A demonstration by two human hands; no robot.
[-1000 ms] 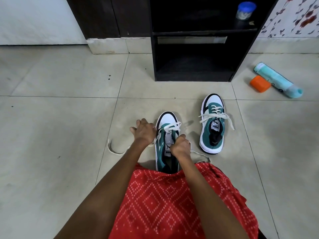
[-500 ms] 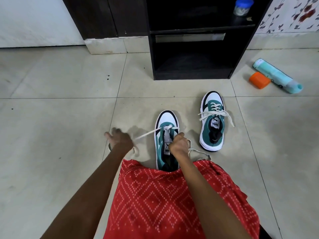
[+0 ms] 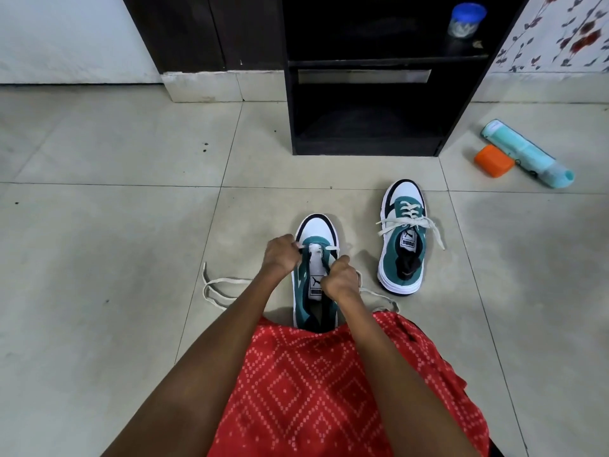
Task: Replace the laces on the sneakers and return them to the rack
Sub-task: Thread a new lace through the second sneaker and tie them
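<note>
The person wears a red garment [image 3: 329, 390] printed all over with small white dots that form nested diamonds and zigzag bands. A short dark slit marks its right side near the far hem. The left hand [image 3: 280, 253] and right hand [image 3: 339, 280] are bare, likewise the left forearm [image 3: 217, 351] and right forearm [image 3: 392, 374].

We cannot see the heel of the near sneaker [image 3: 315, 232]: the red garment [image 3: 329, 390] covers it. The curled fingers of the left hand [image 3: 280, 255] and right hand [image 3: 339, 280] hide the stretch of lace [image 3: 227, 280] they grip. The upper frame edge cuts off the rack [image 3: 362, 65] and the jar [image 3: 466, 19] lid. Print on the bottle [image 3: 524, 153] is too small to read.
</note>
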